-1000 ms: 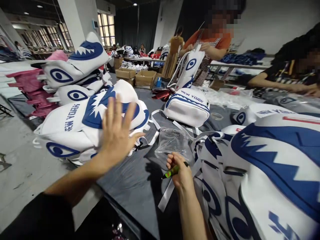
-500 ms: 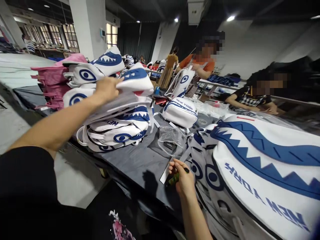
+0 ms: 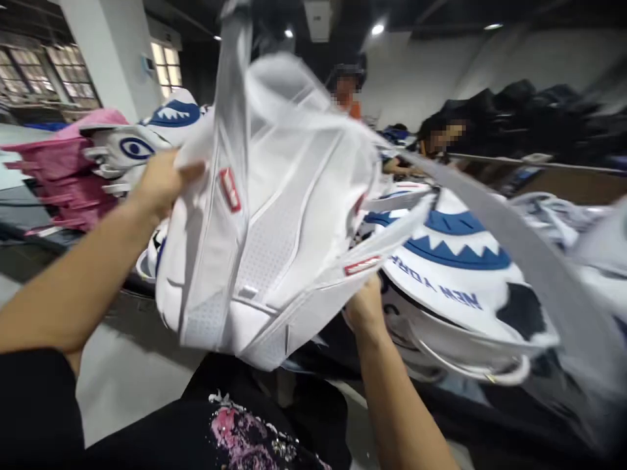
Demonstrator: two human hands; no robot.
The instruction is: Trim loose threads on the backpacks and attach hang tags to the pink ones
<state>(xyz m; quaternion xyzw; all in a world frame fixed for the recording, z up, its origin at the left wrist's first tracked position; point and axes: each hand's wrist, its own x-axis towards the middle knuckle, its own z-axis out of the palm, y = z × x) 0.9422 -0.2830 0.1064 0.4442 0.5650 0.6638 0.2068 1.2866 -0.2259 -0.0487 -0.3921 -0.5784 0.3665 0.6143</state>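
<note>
A white backpack (image 3: pixel 274 261) hangs in front of me, its padded back and shoulder straps with red labels facing me. My left hand (image 3: pixel 169 179) is closed on its upper left edge. Against the lower right strap, my right hand (image 3: pixel 365 303) touches the bag. That strap hides its fingers, so I cannot see its grip or whether the small greenish tool is still in it. A loose webbing strap (image 3: pixel 519 235) swings out blurred to the right. Beside my right hand lies a white shark-mouth backpack (image 3: pixel 441 267) with blue "NEW YORK" lettering.
On the left are stacked pink bags (image 3: pixel 73 176) and white shark-eye backpacks (image 3: pixel 140 147). Past the table, a person in orange (image 3: pixel 347 101) and another person leaning forward (image 3: pixel 416 153) are partly visible. Dark piles (image 3: pixel 519 111) line the far right wall.
My left hand has brought the white backpack off the left stack to in front of me, its back now towards me. My right hand has come up against it. The view has turned right.
</note>
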